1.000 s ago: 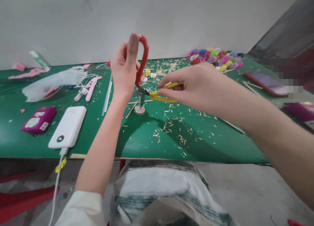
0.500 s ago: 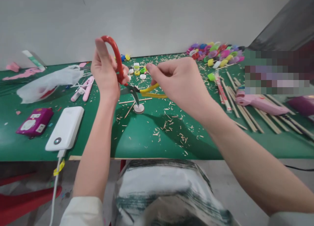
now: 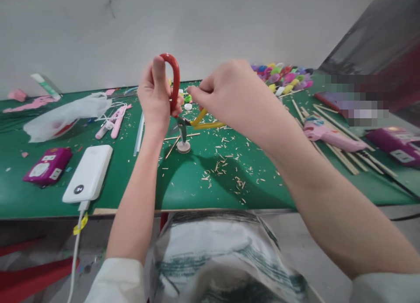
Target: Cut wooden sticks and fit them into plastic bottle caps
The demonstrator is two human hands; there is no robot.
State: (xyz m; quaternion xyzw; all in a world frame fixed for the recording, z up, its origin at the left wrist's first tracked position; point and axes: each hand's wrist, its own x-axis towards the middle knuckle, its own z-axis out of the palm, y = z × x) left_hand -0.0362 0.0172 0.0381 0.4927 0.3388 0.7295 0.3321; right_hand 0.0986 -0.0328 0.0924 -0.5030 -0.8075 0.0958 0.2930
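A pair of scissors [image 3: 183, 128] with one red and one yellow handle is spread wide between my hands. My left hand [image 3: 157, 95] is closed round the red handle [image 3: 176, 79], thumb up along the loop. My right hand [image 3: 229, 93] is closed on the yellow handle [image 3: 205, 125]. One blade points down onto a small round pale cap [image 3: 183, 148] lying on the table; the tip appears to touch it. The other blade points left, partly behind my left wrist. Two thin sticks [image 3: 172, 147] lie beside the cap.
Wood splinters [image 3: 226, 167] litter the green table [image 3: 197, 193]. A pile of coloured caps [image 3: 285, 77] sits at the back. To the right lie a pink glue gun [image 3: 331, 136] and wooden sticks [image 3: 348, 160]; to the left, a white power bank [image 3: 88, 174], purple packet [image 3: 48, 165] and plastic bag [image 3: 65, 114].
Both hands have shifted slightly, the left one to the right, with the scissors turning a little. The blade still points onto the cap. The view has also shifted.
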